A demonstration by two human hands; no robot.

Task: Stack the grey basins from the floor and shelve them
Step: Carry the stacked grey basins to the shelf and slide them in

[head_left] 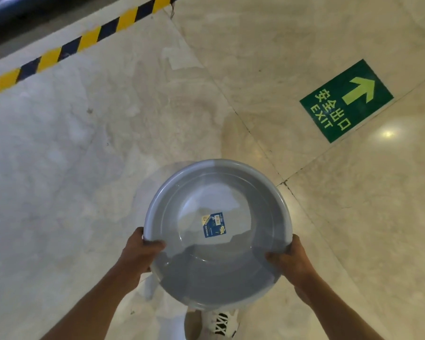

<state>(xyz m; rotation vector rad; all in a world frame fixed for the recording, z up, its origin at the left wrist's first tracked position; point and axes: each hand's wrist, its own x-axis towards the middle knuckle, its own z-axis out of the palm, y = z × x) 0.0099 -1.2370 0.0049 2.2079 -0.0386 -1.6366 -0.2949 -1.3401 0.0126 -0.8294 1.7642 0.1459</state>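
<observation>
A round grey basin (pixel 263 217) hangs in the air in front of me, above the marble floor, its opening facing up. A blue and yellow label (pixel 214 225) is stuck on its inner bottom. My left hand (pixel 140 253) grips the rim on the near left, thumb hooked inside. My right hand (pixel 292 262) grips the rim on the near right the same way. Whether more basins are nested under this one cannot be told. No shelf is in view.
Beige marble floor (pixel 108 155) spreads all around. A yellow and black hazard stripe (pixel 66 47) runs along a raised edge at the upper left. A green EXIT arrow sticker (pixel 346 100) lies on the floor at right. My white shoe (pixel 221 323) shows below the basin.
</observation>
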